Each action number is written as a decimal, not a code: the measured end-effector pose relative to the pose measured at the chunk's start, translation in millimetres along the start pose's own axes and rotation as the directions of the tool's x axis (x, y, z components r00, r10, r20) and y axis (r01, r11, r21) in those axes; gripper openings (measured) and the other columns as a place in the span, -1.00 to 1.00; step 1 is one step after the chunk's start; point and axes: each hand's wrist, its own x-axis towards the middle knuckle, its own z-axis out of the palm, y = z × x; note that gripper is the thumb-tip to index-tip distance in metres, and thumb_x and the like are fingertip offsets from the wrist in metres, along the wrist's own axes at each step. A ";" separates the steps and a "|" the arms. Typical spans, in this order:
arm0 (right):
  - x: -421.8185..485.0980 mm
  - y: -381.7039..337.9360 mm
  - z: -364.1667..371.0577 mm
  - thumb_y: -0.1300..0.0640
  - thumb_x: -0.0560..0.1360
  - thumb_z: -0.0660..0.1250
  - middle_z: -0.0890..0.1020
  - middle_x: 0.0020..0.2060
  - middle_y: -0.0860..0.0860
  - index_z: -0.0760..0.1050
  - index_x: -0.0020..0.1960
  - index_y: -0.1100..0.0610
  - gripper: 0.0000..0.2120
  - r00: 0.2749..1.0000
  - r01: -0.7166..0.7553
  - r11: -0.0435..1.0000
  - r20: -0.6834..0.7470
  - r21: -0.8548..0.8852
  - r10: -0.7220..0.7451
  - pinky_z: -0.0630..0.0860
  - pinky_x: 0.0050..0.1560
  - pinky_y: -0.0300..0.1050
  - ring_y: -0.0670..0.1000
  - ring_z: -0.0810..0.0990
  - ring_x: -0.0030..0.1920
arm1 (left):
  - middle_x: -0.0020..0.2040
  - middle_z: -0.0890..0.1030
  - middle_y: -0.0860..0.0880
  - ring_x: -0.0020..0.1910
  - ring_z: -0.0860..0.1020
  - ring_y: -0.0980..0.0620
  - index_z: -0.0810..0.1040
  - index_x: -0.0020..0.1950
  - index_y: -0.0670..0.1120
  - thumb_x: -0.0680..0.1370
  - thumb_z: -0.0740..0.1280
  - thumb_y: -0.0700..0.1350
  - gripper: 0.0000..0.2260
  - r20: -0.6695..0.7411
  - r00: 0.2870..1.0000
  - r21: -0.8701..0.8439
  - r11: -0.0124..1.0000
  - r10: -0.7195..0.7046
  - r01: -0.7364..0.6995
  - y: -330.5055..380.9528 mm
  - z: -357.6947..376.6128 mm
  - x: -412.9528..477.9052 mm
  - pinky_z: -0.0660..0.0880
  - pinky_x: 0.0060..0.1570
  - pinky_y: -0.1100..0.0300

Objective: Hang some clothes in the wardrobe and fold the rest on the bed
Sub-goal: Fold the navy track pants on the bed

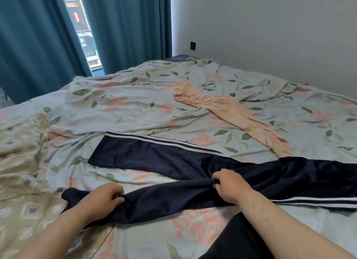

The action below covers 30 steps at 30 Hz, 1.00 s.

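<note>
Fingers (218, 178) of both hands curl, pinching navy trousers (154, 154).

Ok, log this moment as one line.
step: folding | item: navy trousers on bed | left hand: grips leg | right hand: grips leg

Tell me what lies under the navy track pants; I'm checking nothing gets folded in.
Under the navy track pants only the floral bedsheet shows around them. Whatever lies directly beneath the fabric is covered.
</note>
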 end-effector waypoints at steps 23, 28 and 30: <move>29.7 9.4 -19.1 0.21 0.50 0.18 0.53 -0.28 0.02 0.42 -0.19 0.17 -0.89 0.881 -0.115 0.926 -0.394 0.360 0.262 0.41 -0.16 0.05 0.09 0.47 -0.21 | -0.30 0.63 -0.09 -0.26 0.56 -0.07 0.62 -0.23 -0.17 0.48 0.45 -0.22 -0.91 -0.040 0.981 -0.320 0.932 -0.192 0.170 -19.4 -129.7 72.5 0.41 -0.16 0.12; 81.3 2.6 -19.7 0.09 0.58 0.09 0.50 -0.18 0.03 0.36 -0.11 0.14 -0.84 0.895 -0.236 0.967 -0.368 0.093 0.253 0.38 -0.10 0.02 0.09 0.45 -0.16 | -0.05 0.61 -0.03 -0.05 0.54 -0.06 0.56 -0.13 0.02 0.51 0.29 -0.11 -0.94 -0.071 0.978 0.055 0.979 -0.194 0.198 -15.7 -134.5 153.4 0.46 -0.01 0.07; 97.5 2.0 -11.5 0.04 0.61 0.05 0.52 -0.04 0.07 0.37 0.00 0.12 -0.81 0.900 -0.292 0.956 -0.342 -0.010 0.271 0.37 -0.04 0.01 0.11 0.46 -0.07 | 0.08 0.56 -0.07 0.03 0.51 -0.10 0.52 0.01 0.03 0.54 0.23 -0.06 -0.89 -0.056 0.978 0.190 0.959 -0.201 0.209 -18.2 -119.3 181.1 0.44 0.03 0.03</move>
